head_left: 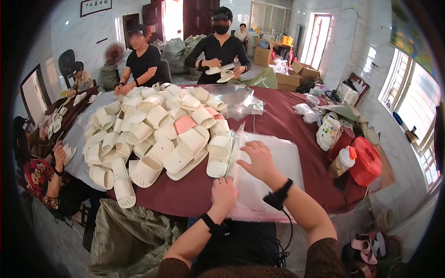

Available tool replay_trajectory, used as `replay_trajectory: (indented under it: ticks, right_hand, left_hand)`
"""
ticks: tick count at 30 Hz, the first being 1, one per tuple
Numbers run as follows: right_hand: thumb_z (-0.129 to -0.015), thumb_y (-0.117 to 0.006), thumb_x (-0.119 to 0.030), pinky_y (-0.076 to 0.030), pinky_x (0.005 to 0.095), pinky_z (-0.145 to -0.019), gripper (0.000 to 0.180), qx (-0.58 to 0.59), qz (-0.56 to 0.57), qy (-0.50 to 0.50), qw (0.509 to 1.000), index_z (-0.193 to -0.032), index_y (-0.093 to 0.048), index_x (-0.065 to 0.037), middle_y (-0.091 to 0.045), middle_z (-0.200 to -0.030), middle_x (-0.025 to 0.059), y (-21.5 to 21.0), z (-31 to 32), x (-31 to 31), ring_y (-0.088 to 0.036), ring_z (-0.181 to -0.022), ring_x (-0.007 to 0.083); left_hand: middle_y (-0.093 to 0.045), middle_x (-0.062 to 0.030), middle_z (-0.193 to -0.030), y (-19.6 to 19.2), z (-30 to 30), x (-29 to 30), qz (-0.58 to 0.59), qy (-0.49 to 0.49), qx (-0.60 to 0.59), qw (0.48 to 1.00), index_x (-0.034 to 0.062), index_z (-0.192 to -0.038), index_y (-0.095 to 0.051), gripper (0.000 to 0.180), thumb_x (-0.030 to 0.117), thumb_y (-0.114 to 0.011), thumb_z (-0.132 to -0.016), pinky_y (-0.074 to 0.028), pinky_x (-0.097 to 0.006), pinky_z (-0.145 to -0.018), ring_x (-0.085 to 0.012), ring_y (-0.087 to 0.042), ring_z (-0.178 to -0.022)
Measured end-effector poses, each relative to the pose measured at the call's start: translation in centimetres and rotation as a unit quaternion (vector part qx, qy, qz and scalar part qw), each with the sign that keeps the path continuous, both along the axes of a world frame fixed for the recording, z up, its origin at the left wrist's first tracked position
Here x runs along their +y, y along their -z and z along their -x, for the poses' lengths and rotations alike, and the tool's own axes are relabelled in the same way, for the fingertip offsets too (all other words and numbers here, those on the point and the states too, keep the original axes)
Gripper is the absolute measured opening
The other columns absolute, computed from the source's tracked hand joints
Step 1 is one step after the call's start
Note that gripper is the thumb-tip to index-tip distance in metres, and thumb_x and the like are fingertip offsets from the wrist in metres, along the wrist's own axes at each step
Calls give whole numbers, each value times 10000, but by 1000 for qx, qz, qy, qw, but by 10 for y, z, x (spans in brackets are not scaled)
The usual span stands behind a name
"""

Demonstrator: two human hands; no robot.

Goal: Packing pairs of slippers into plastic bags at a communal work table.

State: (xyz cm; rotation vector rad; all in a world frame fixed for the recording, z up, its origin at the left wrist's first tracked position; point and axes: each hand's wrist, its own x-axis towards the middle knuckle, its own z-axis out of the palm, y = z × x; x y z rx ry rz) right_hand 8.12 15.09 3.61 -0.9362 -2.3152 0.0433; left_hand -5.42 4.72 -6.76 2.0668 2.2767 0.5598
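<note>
My left hand [225,195] is closed at the left edge of a stack of clear plastic bags [273,178], right by the near end of a pale slipper [219,155]. Its fingertips seem to pinch the bag's edge, though the film there is hard to make out. Over the upper left part of the stack, my right hand [259,161] has its fingers apart and slightly bent, with nothing gripped. A raised fold of clear film [236,155] stands between the slipper and my right hand. A large heap of cream slippers [153,125] spreads to the left, with a pink slipper [184,124] among them.
A dark red cloth [320,180] covers the table. At right stand a bottle with an orange cap [343,161], a roll of red plastic twine [366,162] and a white decorated clog [329,132]. Clear bags [232,99] lie at the far side. Several people work around the table.
</note>
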Motion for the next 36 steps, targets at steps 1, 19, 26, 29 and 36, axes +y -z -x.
replay_trajectory:
  ticks: [1, 19, 26, 29, 36]
  right_hand:
    - [-759, -778, -377, -433, 473, -966, 464, -25, -10, -7, 1000, -1096, -685, -72, -637, -1181, 163, 1, 21, 13, -547, -1154, 356]
    - [-832, -642, -225, -526, 449, -742, 158, 84, -166, 154, 970, -935, -709, -125, -689, -887, 104, -53, 63, 139, -654, -848, 340]
    - [-908, -608, -270, -500, 443, -730, 176, 202, -171, 210, 941, -985, -674, -126, -670, -862, 110, -96, -28, 108, -641, -832, 322]
    - [-924, -611, -308, -490, 421, -669, 211, 203, -86, 272, 937, -981, -683, -119, -662, -796, 118, -90, -79, 96, -642, -743, 321]
    - [-907, -643, -245, -474, 389, -638, 170, 190, -1, 252, 949, -968, -686, -92, -629, -742, 112, 22, -174, 62, -612, -684, 278]
  left_hand:
    - [-582, -133, -1138, 1, -2, -1, -5, 0, 18, 1000, 46, -1238, -537, 671, 377, -808, -720, -528, -416, -820, -311, -543, -1088]
    - [-512, -182, -1261, 1, 0, -10, -58, -43, 24, 997, -8, -1311, -489, 844, 464, -817, -693, -431, -475, -904, -340, -455, -1188]
    - [-566, -208, -1208, -4, 45, 15, 15, -80, -152, 985, 0, -1137, -604, 599, 408, -784, -737, -510, -486, -835, -384, -574, -1079]
    - [-641, -211, -1073, 11, 79, 27, 26, -66, -201, 977, 2, -1030, -654, 441, 352, -740, -776, -529, -471, -806, -394, -633, -989]
    - [-698, -127, -825, 42, 115, 31, 75, -49, -570, 817, -63, -1012, -673, 339, 224, -734, -843, -513, -356, -650, -223, -666, -721]
